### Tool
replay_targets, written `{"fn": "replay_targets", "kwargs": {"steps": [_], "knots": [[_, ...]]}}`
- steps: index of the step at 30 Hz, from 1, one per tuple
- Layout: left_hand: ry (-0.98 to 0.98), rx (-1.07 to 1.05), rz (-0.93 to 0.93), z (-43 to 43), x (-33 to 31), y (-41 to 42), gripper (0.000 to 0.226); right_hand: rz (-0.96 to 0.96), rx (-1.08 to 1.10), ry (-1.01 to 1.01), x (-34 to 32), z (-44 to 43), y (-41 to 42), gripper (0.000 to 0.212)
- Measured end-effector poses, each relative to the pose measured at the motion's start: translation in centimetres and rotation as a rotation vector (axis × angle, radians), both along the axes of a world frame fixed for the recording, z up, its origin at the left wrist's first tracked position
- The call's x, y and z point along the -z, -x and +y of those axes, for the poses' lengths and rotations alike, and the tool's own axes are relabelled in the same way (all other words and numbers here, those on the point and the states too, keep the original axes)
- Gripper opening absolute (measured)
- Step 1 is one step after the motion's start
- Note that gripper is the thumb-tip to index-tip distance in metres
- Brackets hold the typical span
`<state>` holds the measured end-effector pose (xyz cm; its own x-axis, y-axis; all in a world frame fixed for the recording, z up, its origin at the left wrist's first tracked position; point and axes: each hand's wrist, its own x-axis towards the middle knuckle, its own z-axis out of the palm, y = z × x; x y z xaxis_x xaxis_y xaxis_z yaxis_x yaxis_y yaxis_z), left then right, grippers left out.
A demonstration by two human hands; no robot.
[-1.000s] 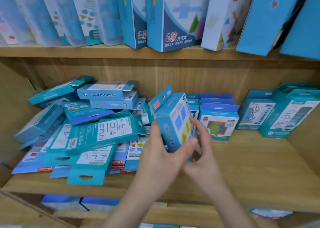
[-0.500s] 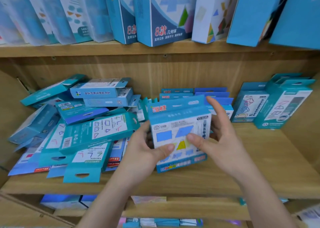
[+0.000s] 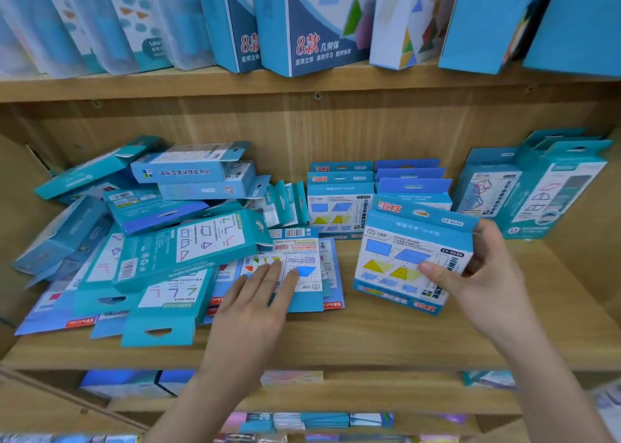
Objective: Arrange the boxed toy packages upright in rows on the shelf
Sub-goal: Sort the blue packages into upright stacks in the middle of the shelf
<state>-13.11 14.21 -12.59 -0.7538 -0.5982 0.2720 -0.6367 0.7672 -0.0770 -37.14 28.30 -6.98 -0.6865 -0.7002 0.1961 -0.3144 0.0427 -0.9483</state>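
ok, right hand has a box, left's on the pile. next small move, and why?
Probably lower the held box and stand it upright in front of the matching standing box. The right hand grips it slightly tilted, front facing out, close beside that box. The left hand only rests flat on a lying package.

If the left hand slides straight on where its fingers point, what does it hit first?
Likely the front upright box standing beyond the flat package that the left hand rests on, though depth is unclear.
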Motion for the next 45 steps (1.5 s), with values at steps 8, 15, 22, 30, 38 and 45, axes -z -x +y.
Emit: {"fn": "replay_targets", "kwargs": {"steps": [8, 15, 22, 30, 38, 45], "knots": [[0.075, 0.206, 0.054, 0.2, 0.5, 0.0, 0.076, -0.072, 0.093, 0.054, 0.6, 0.6, 0.0, 0.048], [0.117, 0.390, 0.214, 2.6, 0.6, 2.8, 0.050, 0.017, 0.209, 0.158, 0.1, 2.2, 1.0, 0.051], [0.096, 0.509, 0.304, 6.6, 3.3, 8.5, 0.042, 0.077, 0.311, 0.172, 0.0, 5.6, 3.8, 0.047], [-0.183, 0.544, 0.147, 11.8, 5.9, 16.8, 0.044, 0.078, 0.279, 0.192, -1.0, 7.7, 8.1, 0.044], [-0.501, 0.353, 0.156, 12.8, 2.8, 18.9, 0.070, 0.036, 0.169, 0.173, 0.4, 7.2, 10.9, 0.039], [-0.085, -0.152, -0.177, 2.6, 1.6, 12.3, 0.068, -0.093, 0.030, 0.196, 1.2, 5.0, 11.5, 0.033]]}}
